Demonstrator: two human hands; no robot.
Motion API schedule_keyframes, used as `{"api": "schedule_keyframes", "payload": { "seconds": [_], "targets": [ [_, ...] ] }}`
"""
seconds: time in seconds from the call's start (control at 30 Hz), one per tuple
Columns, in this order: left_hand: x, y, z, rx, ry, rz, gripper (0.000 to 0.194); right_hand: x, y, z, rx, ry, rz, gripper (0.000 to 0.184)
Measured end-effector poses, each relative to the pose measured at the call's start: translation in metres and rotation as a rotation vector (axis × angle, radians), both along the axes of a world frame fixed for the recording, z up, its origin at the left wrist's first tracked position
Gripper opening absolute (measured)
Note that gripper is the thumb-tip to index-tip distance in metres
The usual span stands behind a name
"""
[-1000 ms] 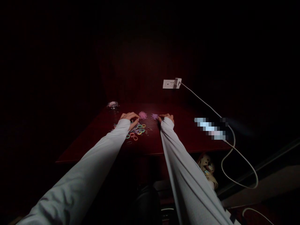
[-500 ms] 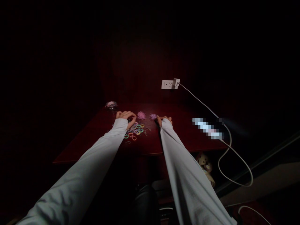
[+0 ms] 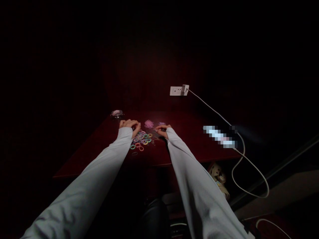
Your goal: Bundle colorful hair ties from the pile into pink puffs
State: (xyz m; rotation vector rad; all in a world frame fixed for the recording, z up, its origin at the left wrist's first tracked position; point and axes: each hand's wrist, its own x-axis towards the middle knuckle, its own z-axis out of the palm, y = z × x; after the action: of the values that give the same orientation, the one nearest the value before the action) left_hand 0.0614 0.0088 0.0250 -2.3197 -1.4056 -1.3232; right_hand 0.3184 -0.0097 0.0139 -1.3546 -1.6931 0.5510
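Note:
My left hand point(image 3: 130, 124) is closed, thumb and fingertips curled together at the left edge of a heap of colourful hair ties point(image 3: 143, 138). What it pinches, if anything, is too small to make out. My right hand point(image 3: 163, 129) reaches in from the right, its thumb and fingers brought together just above the dark tabletop, and I cannot make out what is in them. Between and beyond the hands lies a pink pile of thin strands or bands point(image 3: 149, 124). A smaller purple pile point(image 3: 161, 123) sits behind my right fingers, partly covered by them.
A round clear container point(image 3: 117, 114) with pale pink contents stands at the table's back left. On the right, a phone-like blurred bright object point(image 3: 220, 136) has a white cable point(image 3: 209, 105) near it, leading to a wall socket point(image 3: 175, 91). A spotted plush toy point(image 3: 216, 171) is below the table edge.
My right hand has moved left from beside the purple pile to nearer the hair ties. My left hand has stayed near the heap, its fingertips drawn closer together. The view has shifted slightly.

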Motion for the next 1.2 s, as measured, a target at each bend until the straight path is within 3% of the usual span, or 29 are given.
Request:
{"api": "schedule_keyframes", "payload": {
  "seconds": [0.13, 0.27, 0.47, 0.77, 0.9, 1.0, 1.2],
  "targets": [
    [-0.003, 0.009, -0.002, -0.09, 0.038, -0.006, 0.03, -0.02, 0.0, -0.002, -0.067, -0.074, 0.191, 0.012],
    [-0.003, 0.012, -0.004, -0.112, 0.072, -0.012, 0.032, -0.028, -0.002, 0.001, -0.124, -0.259, 0.187, 0.016],
    [0.006, 0.006, -0.004, -0.101, 0.088, -0.013, 0.035, -0.023, -0.015, 0.003, -0.092, -0.287, 0.154, 0.023],
    [0.005, 0.0, -0.003, -0.078, 0.155, -0.115, 0.035, -0.018, -0.013, 0.006, -0.107, -0.179, 0.203, 0.015],
    [0.002, 0.006, -0.004, -0.122, 0.191, -0.138, 0.034, -0.014, -0.006, 0.004, -0.103, -0.058, 0.315, 0.01],
    [0.002, 0.006, -0.003, -0.12, 0.183, -0.129, 0.034, -0.014, -0.004, 0.002, -0.109, 0.05, 0.316, 0.005],
    [0.007, -0.007, 0.0, -0.061, 0.25, -0.234, 0.027, -0.016, -0.006, 0.002, -0.124, 0.175, 0.284, 0.021]
  ]
}}
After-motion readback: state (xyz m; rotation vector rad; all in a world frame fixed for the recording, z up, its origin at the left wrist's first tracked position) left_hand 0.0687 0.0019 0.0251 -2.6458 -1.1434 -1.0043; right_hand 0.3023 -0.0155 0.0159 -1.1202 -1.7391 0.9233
